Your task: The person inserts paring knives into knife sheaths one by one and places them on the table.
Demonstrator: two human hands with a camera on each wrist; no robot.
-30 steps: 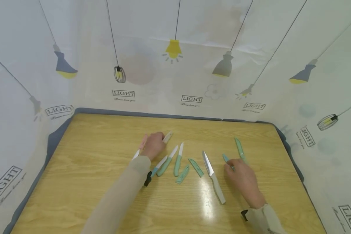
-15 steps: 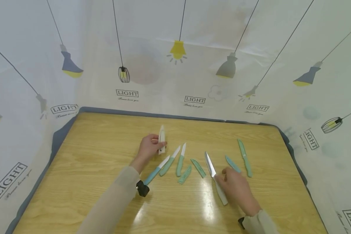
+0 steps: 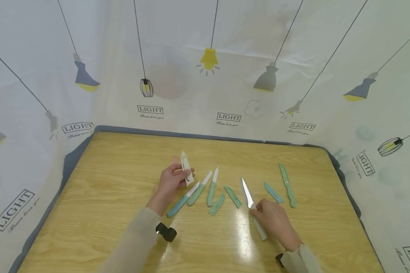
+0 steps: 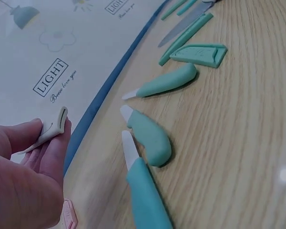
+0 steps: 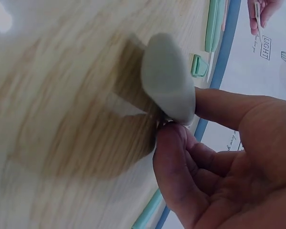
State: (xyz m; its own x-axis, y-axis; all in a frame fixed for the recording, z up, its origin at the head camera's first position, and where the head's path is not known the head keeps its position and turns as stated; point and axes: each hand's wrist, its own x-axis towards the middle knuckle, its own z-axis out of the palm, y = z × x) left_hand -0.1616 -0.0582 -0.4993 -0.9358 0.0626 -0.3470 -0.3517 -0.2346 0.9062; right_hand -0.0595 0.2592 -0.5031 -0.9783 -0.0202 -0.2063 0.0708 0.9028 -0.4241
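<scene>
Your left hand [image 3: 171, 182] pinches the white sheath [image 3: 185, 161], thumb on one face and fingers behind; you hold it clear of the surface [image 3: 130, 159], its tip pointing away from you and its slot toward you. Your right hand [image 3: 276, 218] is clamped on the white knife [image 3: 260, 230], thumb and fingers gripping the handle close to the bare blade, which also points away from you. You cannot tell from these views whether the knife touches the surface.

Between your hands lies a row of loose things. Nearest your left wrist is the blue knife [image 3: 178, 206], bare, just beside a green knife [image 3: 194, 197]; a second green knife [image 3: 210, 194] lies to the right of that, also bare. Next come two green sheaths, one [image 3: 217, 204] just beside the second knife's handle, the other [image 3: 233, 197] between it and your white blade. Those stand between the white sheath and the white knife.

Just beyond your right hand is the blue sheath [image 3: 273, 192], with a sheathed green knife [image 3: 287, 185] to its right. A pink piece [image 3: 175, 159] shows behind your left hand, mostly hidden. Behind everything hangs a pale cloth [image 3: 191, 94] printed with lamps
</scene>
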